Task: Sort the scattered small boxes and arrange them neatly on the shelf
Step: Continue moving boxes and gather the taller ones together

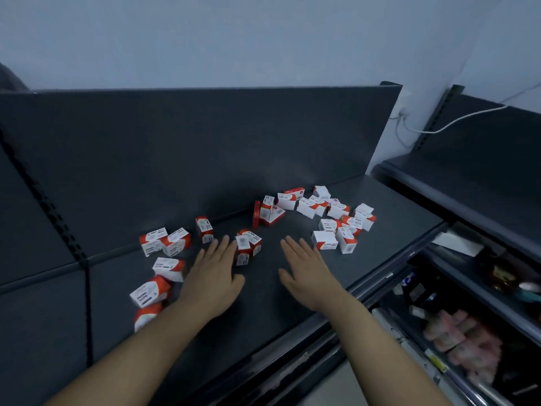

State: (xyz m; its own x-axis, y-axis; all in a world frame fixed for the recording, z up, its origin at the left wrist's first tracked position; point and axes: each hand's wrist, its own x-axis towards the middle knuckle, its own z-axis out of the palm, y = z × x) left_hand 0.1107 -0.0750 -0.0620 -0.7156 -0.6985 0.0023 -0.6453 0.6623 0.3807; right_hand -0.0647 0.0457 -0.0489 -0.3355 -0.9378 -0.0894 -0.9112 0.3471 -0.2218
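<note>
reaching over a dark shelf (292, 312), the left hand (215, 272) and right hand (307, 273) lie flat, fingers straight, holding nothing, amid scattered red-and-white boxes (322, 210).

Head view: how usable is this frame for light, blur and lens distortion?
Head view: dim, bluish, even light, no glare; the wide-angle lens bows the shelf edge and back panel; print on the small boxes is too soft to read; goods on the lower level at right are smeared.
</note>
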